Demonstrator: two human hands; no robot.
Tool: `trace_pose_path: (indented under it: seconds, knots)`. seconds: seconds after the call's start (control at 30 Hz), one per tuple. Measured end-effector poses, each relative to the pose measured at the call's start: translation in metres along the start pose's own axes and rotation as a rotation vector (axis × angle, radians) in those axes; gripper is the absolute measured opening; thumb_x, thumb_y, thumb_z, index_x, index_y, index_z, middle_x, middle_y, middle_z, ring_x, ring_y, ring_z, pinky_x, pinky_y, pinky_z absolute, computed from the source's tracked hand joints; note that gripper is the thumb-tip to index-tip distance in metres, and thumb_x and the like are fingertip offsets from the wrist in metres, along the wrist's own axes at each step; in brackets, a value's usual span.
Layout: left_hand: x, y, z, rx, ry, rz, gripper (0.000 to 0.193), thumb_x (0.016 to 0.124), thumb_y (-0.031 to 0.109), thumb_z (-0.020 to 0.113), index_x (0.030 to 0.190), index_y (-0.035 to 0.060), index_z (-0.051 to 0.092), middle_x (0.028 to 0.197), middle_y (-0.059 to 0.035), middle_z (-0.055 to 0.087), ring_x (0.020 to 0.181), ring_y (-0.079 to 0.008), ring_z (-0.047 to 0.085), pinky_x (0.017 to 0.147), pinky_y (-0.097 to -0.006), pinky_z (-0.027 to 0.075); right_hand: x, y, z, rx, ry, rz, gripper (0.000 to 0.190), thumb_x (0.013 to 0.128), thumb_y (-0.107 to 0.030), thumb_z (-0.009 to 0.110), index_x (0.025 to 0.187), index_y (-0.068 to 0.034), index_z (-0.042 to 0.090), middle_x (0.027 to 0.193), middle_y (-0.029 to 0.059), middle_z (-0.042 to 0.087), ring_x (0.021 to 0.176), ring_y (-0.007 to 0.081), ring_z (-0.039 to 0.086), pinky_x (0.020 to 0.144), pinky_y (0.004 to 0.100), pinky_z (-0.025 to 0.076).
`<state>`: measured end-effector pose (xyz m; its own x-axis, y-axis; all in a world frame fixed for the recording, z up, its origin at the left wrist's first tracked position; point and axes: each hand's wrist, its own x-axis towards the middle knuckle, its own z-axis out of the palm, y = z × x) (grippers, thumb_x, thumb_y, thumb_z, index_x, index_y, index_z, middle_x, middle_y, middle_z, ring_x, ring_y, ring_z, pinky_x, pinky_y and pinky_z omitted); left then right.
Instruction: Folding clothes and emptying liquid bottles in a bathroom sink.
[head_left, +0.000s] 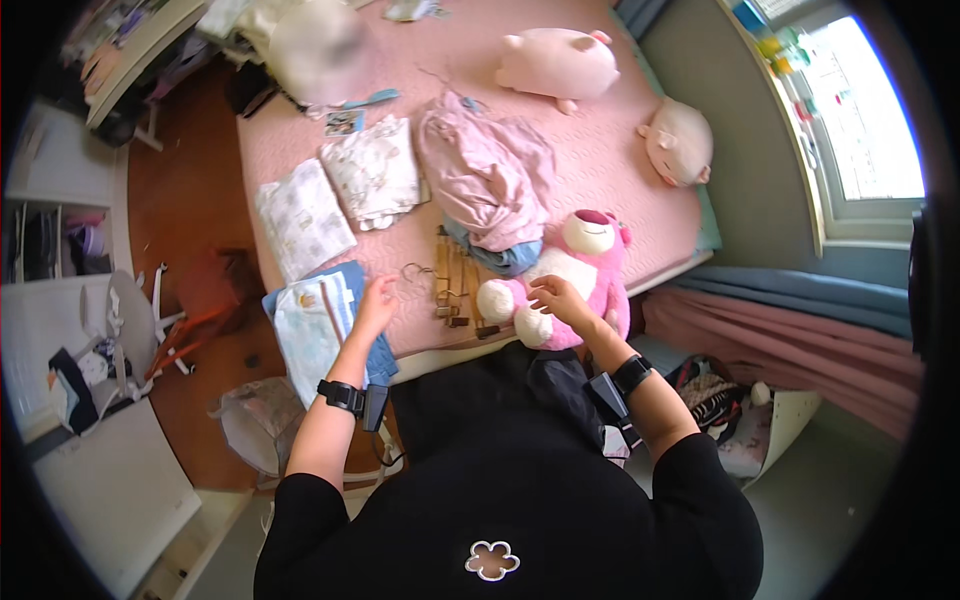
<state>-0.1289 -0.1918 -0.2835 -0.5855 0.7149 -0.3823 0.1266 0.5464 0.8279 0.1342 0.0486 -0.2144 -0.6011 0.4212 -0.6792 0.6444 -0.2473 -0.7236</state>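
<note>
My left hand (377, 301) is empty, its fingers loosely apart, beside a stack of folded clothes (309, 319) at the bed's front left. With nothing in its parted fingers, my right hand (562, 301) is over the legs and belly of a pink-and-white plush bear (598, 266); whether it touches the plush cannot be told. Between my hands lie several wooden clip hangers (454, 277) with metal hooks. Beyond them is a crumpled heap of pink fabric (487, 172), with blue cloth (504, 255) showing under its near edge.
Two folded printed cloths (304, 217) (375, 171) lie on the pink quilted bedspread (397, 330). Two plush pigs (559, 69) (679, 142) rest farther back and right. A chair (135, 322) stands left; curtains (780, 337) and an open storage box (787, 427) are at right.
</note>
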Motion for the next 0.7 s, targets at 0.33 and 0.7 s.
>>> trace_pose_path:
  seconds: [0.33,0.7]
  knots:
    - [0.019,0.112,0.135,0.039,-0.325,0.124,0.042,0.071,0.007,0.059,0.112,0.0080,0.050,0.114,-0.0125,0.047,0.096,-0.0237,0.053,0.083,-0.0331,0.045,-0.075,0.058,-0.126,0.179,0.244,0.074,0.033,0.084,-0.013,0.047,0.113,0.003,0.047,0.095,0.0126,0.060,0.079,0.0172,0.059,0.067,0.0281,0.048]
    - [0.054,0.214,0.309,-0.039,-0.304,0.130,0.051,0.073,0.005,0.061,0.120,0.0064,0.041,0.119,-0.0160,0.043,0.100,-0.0252,0.053,0.078,-0.0324,0.049,-0.024,0.105,-0.304,0.211,0.168,-0.014,0.030,0.084,-0.015,0.049,0.110,-0.001,0.049,0.092,0.0085,0.061,0.075,0.0151,0.060,0.064,0.0266,0.047]
